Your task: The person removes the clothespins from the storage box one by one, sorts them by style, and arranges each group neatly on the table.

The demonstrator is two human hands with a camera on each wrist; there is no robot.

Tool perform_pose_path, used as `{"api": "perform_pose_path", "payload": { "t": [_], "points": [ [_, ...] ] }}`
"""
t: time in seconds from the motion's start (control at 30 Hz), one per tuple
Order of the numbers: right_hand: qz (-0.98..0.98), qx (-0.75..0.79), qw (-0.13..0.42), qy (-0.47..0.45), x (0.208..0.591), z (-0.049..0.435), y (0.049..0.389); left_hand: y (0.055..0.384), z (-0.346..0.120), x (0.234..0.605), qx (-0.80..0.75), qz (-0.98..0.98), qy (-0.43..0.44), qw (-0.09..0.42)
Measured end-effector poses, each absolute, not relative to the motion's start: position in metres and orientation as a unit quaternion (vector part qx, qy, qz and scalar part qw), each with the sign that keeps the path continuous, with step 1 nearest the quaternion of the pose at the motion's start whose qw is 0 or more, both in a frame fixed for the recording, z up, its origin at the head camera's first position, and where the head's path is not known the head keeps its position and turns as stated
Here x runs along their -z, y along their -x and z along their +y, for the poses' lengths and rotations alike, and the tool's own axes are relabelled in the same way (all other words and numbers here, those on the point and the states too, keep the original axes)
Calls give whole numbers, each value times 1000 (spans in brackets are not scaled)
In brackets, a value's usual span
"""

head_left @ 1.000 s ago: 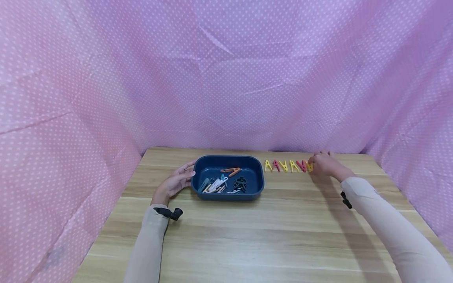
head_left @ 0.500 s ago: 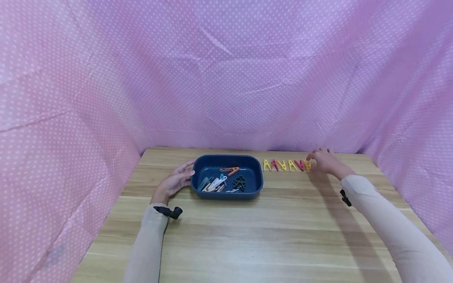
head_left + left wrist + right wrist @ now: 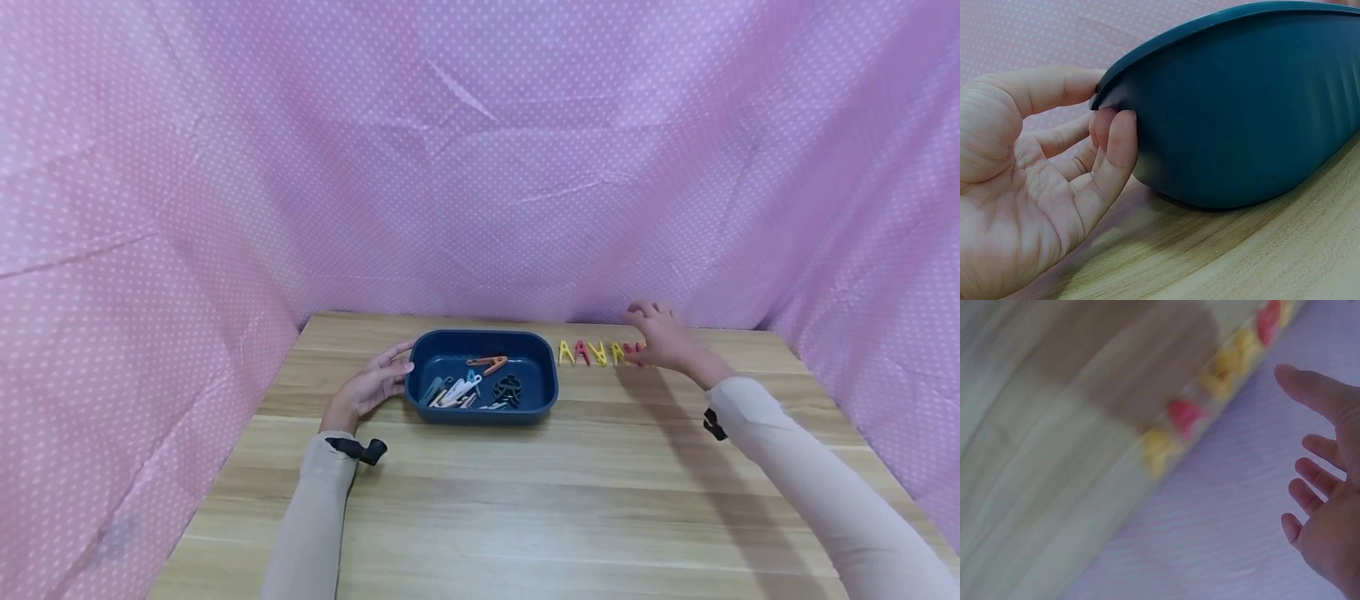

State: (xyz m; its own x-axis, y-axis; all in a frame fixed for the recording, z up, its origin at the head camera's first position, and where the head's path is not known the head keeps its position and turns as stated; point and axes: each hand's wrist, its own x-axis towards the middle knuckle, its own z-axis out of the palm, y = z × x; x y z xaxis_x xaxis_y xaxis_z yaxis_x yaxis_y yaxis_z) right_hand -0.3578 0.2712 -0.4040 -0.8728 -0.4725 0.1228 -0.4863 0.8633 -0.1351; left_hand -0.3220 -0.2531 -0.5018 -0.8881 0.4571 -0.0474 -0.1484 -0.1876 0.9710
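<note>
My left hand (image 3: 370, 386) is at the left end of a dark blue plastic tray (image 3: 483, 418). In the left wrist view its thumb meets the rim and its curled fingers (image 3: 1121, 134) hold the wall below. Inside the tray lie an orange clothespin (image 3: 495, 364), several white clothespins (image 3: 459, 392) and a dark bunch of clips (image 3: 507, 388). To the tray's right runs a row of yellow and red clothespins, among them a yellow clothespin (image 3: 566, 352) and a red clothespin (image 3: 582, 352). Over the row's right end hovers my right hand (image 3: 670, 342), fingers spread, holding nothing; it partly hides the last clothespins.
The tray and the row stand near the far edge of a wooden table (image 3: 480, 508). Behind it hangs a pink dotted cloth (image 3: 480, 208), which also covers both sides. The right wrist view is blurred around the row.
My right hand has left the row's rightmost yellow clothespin, lifted, and moved left over the row with its fingers spreading. My left hand stays at the tray.
</note>
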Motion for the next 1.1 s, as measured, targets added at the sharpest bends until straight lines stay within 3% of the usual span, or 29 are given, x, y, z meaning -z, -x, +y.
{"api": "perform_pose_path", "payload": {
  "t": [0.53,1.1],
  "points": [
    [-912,-134,50,-384,386,168,330,323,-252,504,-754,612,-126,202],
    [-872,-38,46,-486,394,95,321,320,-255,502,-756,611,-123,200]
  ]
}}
